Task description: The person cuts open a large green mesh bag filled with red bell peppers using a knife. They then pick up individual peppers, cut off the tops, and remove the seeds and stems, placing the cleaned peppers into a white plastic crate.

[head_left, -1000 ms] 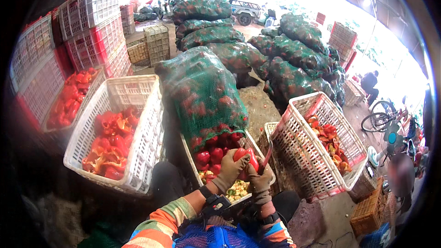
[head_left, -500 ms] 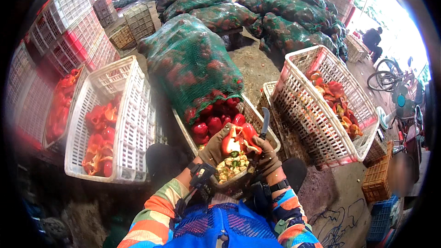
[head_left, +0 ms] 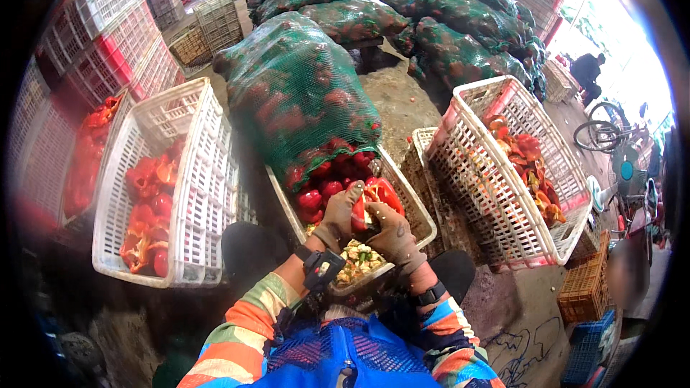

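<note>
Bell pepper (head_left: 387,195), red and cut open, is held by both the left hand (head_left: 338,217) and the right hand (head_left: 394,236). It is over a white crate (head_left: 415,208), near whole red peppers (head_left: 330,189) and pale scraps (head_left: 359,262).

Both forearms (head_left: 248,320) come up from the lower edge in patterned sleeves, slanting inward. Left hand (head_left: 335,217) gloved, fingers bent in a grip and pointing forward. Right hand (head_left: 394,237) gloved too, close beside it, back of hand uppermost, fingers angled forward and left, some tips hidden. Left wrist (head_left: 310,248) and right wrist (head_left: 424,278) both strapped. Knees (head_left: 246,250) apart, outside the wrists
</note>
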A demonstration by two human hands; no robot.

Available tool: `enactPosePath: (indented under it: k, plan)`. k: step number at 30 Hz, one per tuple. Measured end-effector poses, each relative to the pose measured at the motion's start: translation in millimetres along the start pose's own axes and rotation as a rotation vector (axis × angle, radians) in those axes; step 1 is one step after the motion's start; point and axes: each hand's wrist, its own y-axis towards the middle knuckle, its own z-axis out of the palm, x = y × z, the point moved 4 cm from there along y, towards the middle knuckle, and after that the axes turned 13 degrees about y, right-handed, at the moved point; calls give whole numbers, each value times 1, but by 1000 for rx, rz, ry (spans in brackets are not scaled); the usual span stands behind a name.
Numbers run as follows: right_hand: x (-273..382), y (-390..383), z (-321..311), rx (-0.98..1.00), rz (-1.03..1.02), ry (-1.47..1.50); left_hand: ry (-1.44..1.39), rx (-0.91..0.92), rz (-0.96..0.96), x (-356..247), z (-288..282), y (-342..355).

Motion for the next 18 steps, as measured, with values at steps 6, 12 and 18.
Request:
enactPosePath:
  k: [6,12,18]
  plan:
    - [-5,-19,14,-254,388,666,-579,152,-182,10,5,-1]
    - [10,-35,-9,-284,275,351,-411,-147,28,-23,-41,-16]
    - [60,-11,6,-184,8,-108,-128,-148,208,-44,-28,-45]
